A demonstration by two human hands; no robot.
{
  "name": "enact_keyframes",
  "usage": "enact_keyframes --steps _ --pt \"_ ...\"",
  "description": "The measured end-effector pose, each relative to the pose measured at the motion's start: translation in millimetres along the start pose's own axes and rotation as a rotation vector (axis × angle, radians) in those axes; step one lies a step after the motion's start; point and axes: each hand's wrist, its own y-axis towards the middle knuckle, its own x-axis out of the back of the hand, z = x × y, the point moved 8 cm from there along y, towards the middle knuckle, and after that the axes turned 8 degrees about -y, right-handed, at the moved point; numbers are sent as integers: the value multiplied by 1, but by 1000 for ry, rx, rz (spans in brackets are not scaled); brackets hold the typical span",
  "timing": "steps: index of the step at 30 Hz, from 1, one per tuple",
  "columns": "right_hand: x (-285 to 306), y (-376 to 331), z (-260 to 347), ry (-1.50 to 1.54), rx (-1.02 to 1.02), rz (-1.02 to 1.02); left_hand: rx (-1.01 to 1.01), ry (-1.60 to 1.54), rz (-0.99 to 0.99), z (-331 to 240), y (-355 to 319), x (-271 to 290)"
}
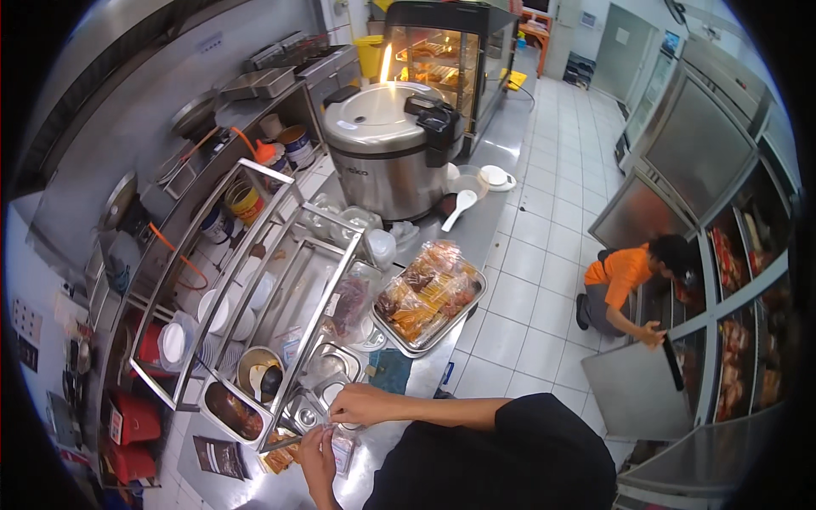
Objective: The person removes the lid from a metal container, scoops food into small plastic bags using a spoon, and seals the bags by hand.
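Note:
My right hand (364, 405) reaches in from the right over the steel counter, fingers pinched together. Just below it, my left hand (317, 459) is also closed in a pinch, fingertips close to the right hand's. Whatever they pinch is too small or clear to make out. Under and beside the hands lie a clear plastic packet (343, 452) and a packet of orange-brown food (279, 460). Close by are steel containers with round lids (304, 413). A deep steel pan (231, 411) of reddish food stands to the left, next to a pot (255, 372) holding a black ladle.
A tray of plastic-wrapped food (431, 297) sits beyond my right arm, past a blue-green cloth (390, 371). A steel rack (280, 255) rises at left. Farther off are a large rice cooker (387, 153) and a heated display case (442, 68). Someone in orange (625, 285) crouches at an open fridge.

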Motion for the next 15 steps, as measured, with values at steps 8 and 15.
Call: enact_keyframes --steps 8,15 --pt "-1 20 15 -22 58 -41 284 -105 -89 11 -8 17" --pt "2 22 39 -133 126 83 68 -13 -59 -10 -7 28"
